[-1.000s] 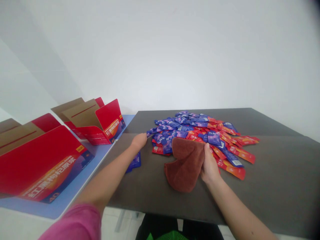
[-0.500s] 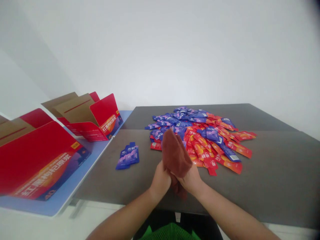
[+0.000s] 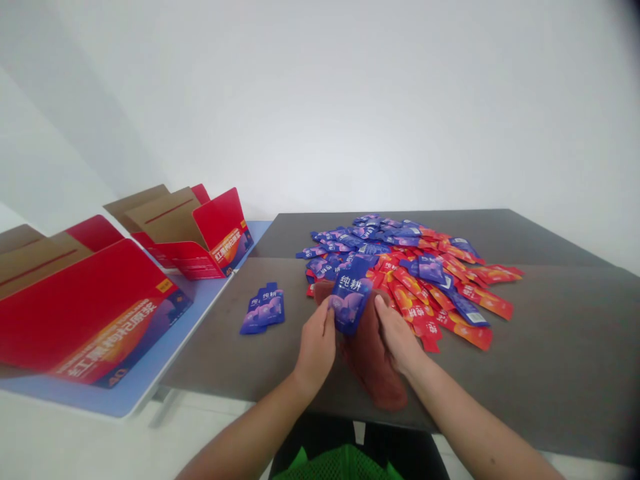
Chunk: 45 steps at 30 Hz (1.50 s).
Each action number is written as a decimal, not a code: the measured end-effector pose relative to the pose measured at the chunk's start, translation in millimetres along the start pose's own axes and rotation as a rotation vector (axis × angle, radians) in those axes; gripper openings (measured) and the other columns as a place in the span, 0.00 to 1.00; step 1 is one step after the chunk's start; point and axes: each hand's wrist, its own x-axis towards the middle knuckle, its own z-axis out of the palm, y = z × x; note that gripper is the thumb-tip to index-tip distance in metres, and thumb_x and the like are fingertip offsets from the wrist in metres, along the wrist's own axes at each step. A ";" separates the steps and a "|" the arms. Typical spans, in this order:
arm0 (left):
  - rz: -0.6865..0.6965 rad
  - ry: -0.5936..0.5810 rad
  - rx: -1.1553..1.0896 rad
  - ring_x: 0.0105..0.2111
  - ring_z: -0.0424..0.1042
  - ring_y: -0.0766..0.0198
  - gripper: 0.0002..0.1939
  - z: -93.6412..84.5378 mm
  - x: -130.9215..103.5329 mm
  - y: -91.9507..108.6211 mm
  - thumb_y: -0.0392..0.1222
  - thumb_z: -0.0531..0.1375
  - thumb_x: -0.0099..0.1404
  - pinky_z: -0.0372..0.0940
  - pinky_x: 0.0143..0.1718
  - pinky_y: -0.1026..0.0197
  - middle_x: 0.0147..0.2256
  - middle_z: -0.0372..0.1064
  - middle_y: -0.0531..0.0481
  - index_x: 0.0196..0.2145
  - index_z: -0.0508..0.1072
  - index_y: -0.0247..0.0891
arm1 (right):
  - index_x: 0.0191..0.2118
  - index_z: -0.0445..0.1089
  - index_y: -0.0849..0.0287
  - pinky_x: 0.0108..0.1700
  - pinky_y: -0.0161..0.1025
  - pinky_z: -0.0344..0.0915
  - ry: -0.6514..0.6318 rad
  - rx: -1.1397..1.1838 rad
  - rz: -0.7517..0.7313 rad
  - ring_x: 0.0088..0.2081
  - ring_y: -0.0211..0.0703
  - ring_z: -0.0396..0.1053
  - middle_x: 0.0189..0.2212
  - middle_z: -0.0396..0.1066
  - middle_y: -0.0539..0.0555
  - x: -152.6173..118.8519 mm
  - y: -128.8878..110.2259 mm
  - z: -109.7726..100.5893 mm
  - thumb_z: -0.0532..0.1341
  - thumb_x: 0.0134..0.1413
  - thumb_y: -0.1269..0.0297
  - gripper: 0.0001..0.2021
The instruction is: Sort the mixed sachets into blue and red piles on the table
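A blue-purple pouch (image 3: 351,297) stands tilted up in front of me, its lower left edge pinched by my left hand (image 3: 317,343). Behind and below it hangs a reddish-brown cloth (image 3: 373,357). My right hand (image 3: 399,333) is closed on the right side of that cloth, thumb on top. Two more blue pouches (image 3: 264,308) lie overlapping on the dark table to the left. Just past my hands spreads a heap of pouches, blue ones (image 3: 373,233) at the back left and red-orange ones (image 3: 415,293) at the front right.
On a light blue surface (image 3: 204,303) at the left stand two red boxes with raised flaps, a near box (image 3: 95,293) and a farther box (image 3: 200,257). The dark grey table (image 3: 550,347) reaches to the white wall (image 3: 380,100) behind it.
The cloth was wrapped between both hands with no pouch showing. Now it is opened out and hangs lower, and the blue pouch is uncovered in my left hand. My hands have moved apart.
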 end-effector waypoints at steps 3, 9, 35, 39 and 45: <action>-0.033 0.150 0.077 0.53 0.69 0.54 0.16 -13.3 18.4 -12.9 0.40 0.52 0.68 0.59 0.58 0.54 0.50 0.73 0.44 0.49 0.74 0.39 | 0.42 0.77 0.53 0.47 0.45 0.71 -0.030 0.006 0.016 0.46 0.53 0.75 0.42 0.79 0.54 -2.0 4.0 -2.3 0.60 0.52 0.41 0.23; -0.140 0.198 0.742 0.58 0.63 0.48 0.25 -75.9 29.8 -42.4 0.39 0.48 0.69 0.55 0.60 0.48 0.57 0.64 0.32 0.60 0.62 0.27 | 0.40 0.78 0.56 0.48 0.45 0.69 0.204 -0.184 0.017 0.47 0.53 0.74 0.42 0.79 0.55 4.5 -10.7 -21.2 0.52 0.54 0.35 0.30; 0.155 -0.272 0.591 0.58 0.64 0.55 0.20 -24.9 143.2 -55.6 0.39 0.61 0.58 0.47 0.64 0.54 0.55 0.68 0.40 0.49 0.72 0.40 | 0.41 0.76 0.56 0.43 0.44 0.71 0.489 -0.117 -0.020 0.47 0.52 0.75 0.45 0.77 0.54 29.3 -15.3 -45.2 0.52 0.52 0.34 0.31; 0.122 -0.147 0.397 0.49 0.71 0.54 0.07 -21.1 156.2 -53.5 0.35 0.59 0.58 0.55 0.58 0.55 0.41 0.75 0.39 0.36 0.74 0.39 | 0.42 0.75 0.57 0.41 0.43 0.73 0.362 -0.067 -0.073 0.44 0.52 0.76 0.43 0.78 0.55 31.4 -11.9 -46.5 0.50 0.54 0.35 0.31; 0.054 0.190 0.024 0.49 0.68 0.56 0.07 -35.2 131.6 -30.9 0.43 0.52 0.68 0.61 0.52 0.58 0.40 0.70 0.44 0.34 0.67 0.40 | 0.44 0.75 0.59 0.42 0.43 0.72 0.440 0.011 -0.086 0.47 0.53 0.74 0.47 0.76 0.56 23.6 -19.5 -38.7 0.52 0.53 0.36 0.31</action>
